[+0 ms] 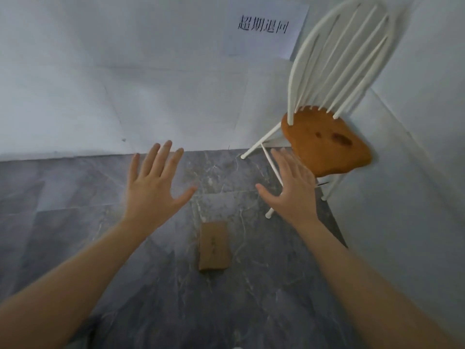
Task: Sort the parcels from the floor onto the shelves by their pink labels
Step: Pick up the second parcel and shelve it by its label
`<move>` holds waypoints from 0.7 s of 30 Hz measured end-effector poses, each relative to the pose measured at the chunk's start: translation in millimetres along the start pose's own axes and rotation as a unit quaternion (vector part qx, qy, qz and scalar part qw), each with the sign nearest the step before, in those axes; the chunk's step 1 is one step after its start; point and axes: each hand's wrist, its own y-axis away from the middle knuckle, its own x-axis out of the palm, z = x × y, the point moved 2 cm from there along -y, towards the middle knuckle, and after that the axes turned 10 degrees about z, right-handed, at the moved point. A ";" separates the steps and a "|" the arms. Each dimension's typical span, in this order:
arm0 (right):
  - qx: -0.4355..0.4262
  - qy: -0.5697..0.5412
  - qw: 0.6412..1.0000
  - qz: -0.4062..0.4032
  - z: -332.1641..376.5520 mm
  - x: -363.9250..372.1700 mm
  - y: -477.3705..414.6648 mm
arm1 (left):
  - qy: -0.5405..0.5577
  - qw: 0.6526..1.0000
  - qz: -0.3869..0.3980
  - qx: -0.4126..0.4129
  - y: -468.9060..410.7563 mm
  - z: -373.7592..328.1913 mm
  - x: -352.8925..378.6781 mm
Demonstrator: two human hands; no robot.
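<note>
A white paper sheet [266, 26] is taped to the pale wall [125, 71] above and beyond the right hand, printed with four black Chinese characters that are too blurred to read with certainty. Both bare hands are held out in front of the person, palms down and backs to the camera. The left hand [153, 182] is spread wide, fingers fanned and thumb out, holding nothing and touching nothing. The right hand [292, 187] is likewise flat and open, fingers closer together, empty. Between the two forearms, nearer the person than either hand, a small brown cardboard parcel [215, 245] lies flat on the floor [75, 197]; a faint dark mark on its top cannot be read. The floor is grey marble-patterned tile with white veins. Just beyond the right hand, a chair [324, 147] with a white spindle back, white legs and an orange-brown wooden seat stands in the corner against the wall.
</note>
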 end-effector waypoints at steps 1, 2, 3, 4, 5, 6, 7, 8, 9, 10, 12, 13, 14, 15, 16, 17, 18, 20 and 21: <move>0.002 -0.003 1.000 0.013 -8.9 24.5 1.4 | 0.008 1.000 0.003 -0.009 1.0 3.9 23.1; 0.006 -0.007 1.000 0.027 -18.3 50.2 4.1 | 0.015 1.000 0.009 -0.017 3.1 6.9 48.4; 0.013 -0.012 0.999 0.044 -27.4 77.1 8.0 | 0.022 0.999 0.020 -0.024 6.9 9.4 75.7; 0.023 -0.021 0.998 0.062 -36.3 104.0 13.5 | 0.029 0.999 0.035 -0.030 12.4 11.8 104.7; 0.031 -0.032 0.996 0.080 -44.9 131.3 20.2 | 0.036 0.997 0.050 -0.036 19.0 13.9 134.1; 0.038 -0.044 0.994 0.094 -53.4 158.7 27.3 | 0.044 0.996 0.069 -0.043 26.3 16.1 164.2; 0.045 -0.054 0.992 0.104 -62.0 185.3 34.3 | 0.050 0.994 0.085 -0.050 33.1 17.9 193.1; 0.052 -0.062 0.990 0.113 -70.8 211.2 40.8 | 0.054 0.992 0.098 -0.057 39.2 19.9 221.1; 0.061 -0.069 0.988 0.124 -80.7 237.7 47.4 | 0.057 0.990 0.113 -0.060 44.1 21.2 249.1; 0.071 -0.072 0.985 0.138 -90.2 263.5 53.9 | 0.061 0.988 0.127 -0.060 47.6 22.5 275.9; 0.087 -0.076 0.979 0.168 -110.4 316.1 65.7 | 0.078 0.984 0.148 -0.056 51.1 24.8 330.1; 0.095 -0.079 0.976 0.181 -119.3 341.3 70.2 | 0.094 0.983 0.152 -0.052 50.2 25.0 356.3; 0.104 -0.085 0.972 0.193 -127.8 366.7 74.2 | 0.113 0.980 0.156 -0.049 48.6 24.8 383.6; 0.115 -0.094 0.967 0.207 -135.7 392.3 77.4 | 0.136 0.976 0.164 -0.051 46.4 23.6 409.1; 0.129 -0.105 0.961 0.221 -142.9 418.1 80.6 | 0.163 0.969 0.174 -0.060 44.3 22.9 434.5; 0.145 -0.118 0.954 0.235 -150.1 444.0 83.4 | 0.199 0.960 0.182 -0.079 42.4 23.3 461.3; 0.161 -0.132 0.946 0.249 -156.3 469.1 85.9 | 0.243 0.946 0.187 -0.108 40.5 24.0 487.6; 0.182 -0.167 0.931 0.270 -166.4 514.1 87.9 | 0.360 0.889 0.200 -0.199 36.2 23.5 534.0; 0.188 -0.185 0.926 0.271 -170.7 533.7 88.0 | 0.432 0.841 0.213 -0.247 34.0 22.7 554.6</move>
